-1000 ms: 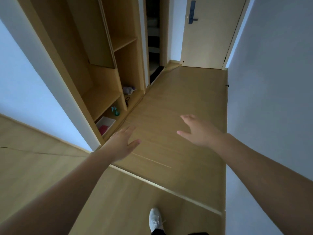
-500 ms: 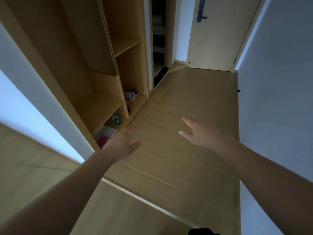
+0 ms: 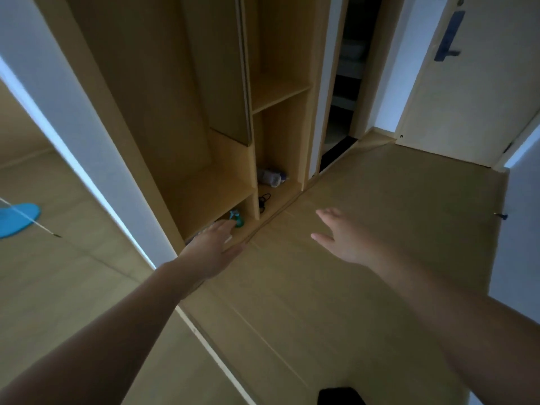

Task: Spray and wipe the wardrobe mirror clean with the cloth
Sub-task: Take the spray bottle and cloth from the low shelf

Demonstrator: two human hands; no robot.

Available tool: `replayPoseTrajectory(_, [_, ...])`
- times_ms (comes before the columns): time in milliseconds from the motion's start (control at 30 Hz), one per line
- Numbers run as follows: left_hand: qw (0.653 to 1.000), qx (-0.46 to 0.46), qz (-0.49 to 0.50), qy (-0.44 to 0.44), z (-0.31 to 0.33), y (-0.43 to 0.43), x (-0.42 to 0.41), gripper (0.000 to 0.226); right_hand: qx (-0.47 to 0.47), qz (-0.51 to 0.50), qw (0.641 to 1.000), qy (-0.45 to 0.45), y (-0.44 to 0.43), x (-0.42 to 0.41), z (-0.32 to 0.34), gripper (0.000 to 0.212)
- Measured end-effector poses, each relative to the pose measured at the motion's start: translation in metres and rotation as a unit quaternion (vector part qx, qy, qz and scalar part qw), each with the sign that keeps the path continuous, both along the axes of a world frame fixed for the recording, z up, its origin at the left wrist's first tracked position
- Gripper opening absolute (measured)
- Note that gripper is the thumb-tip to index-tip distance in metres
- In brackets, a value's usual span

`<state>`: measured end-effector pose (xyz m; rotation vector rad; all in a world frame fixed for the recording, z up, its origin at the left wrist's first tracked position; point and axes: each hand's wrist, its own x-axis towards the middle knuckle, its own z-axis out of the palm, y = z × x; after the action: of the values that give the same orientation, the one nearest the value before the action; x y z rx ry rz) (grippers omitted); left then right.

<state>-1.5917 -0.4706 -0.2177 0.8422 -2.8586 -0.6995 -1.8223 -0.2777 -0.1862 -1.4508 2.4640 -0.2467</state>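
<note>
Spray bottle (image 3: 237,220), small and teal, stands in the lowest left compartment of the open wardrobe (image 3: 181,112), close to the front edge of it. The left hand (image 3: 210,249) reaches to it with the fingers straight and together and holds nothing. Its fingertips are just before the bottle, but if they touch it I cannot tell. The right hand (image 3: 347,238) hovers over the floor (image 3: 321,317) with the fingers spread apart, also holding nothing. Between the wardrobe edge and the white wall at the right, the corridor floor lies open as far as the closed door (image 3: 467,83).

The left hand covers part of the low compartment, so what lies behind it is hidden. A grey bundle (image 3: 270,176) lies in the next compartment to the right; whether it is a cloth is hard to make out. Before it lies a black cord (image 3: 264,201). Which panel is the mirror I cannot tell. A dark thing (image 3: 340,396) is cut off at the bottom edge.

The floor and the wardrobe are of pale wood and the light is dim. At the far left a blue mop head (image 3: 17,219) lies on the floor.
</note>
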Motion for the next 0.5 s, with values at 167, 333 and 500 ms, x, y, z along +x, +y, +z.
replayPoseTrajectory(167, [0.996, -0.015, 0.083, -0.006, 0.006, -0.015, -0.048, 0.062, -0.012, 0.06, 0.998, -0.009, -0.034, -0.069, 0.012, 0.069])
replayPoseTrajectory(333, [0.989, -0.045, 0.139, 0.011, 0.001, -0.03, -0.075, 0.059, -0.02, 0.109, 0.994, -0.022, -0.073, -0.112, 0.013, 0.069])
replayPoseTrajectory(500, [0.983, -0.052, 0.174, 0.001, 0.005, -0.063, -0.093, 0.058, -0.026, 0.158, 0.987, 0.002, -0.124, -0.133, 0.013, 0.068])
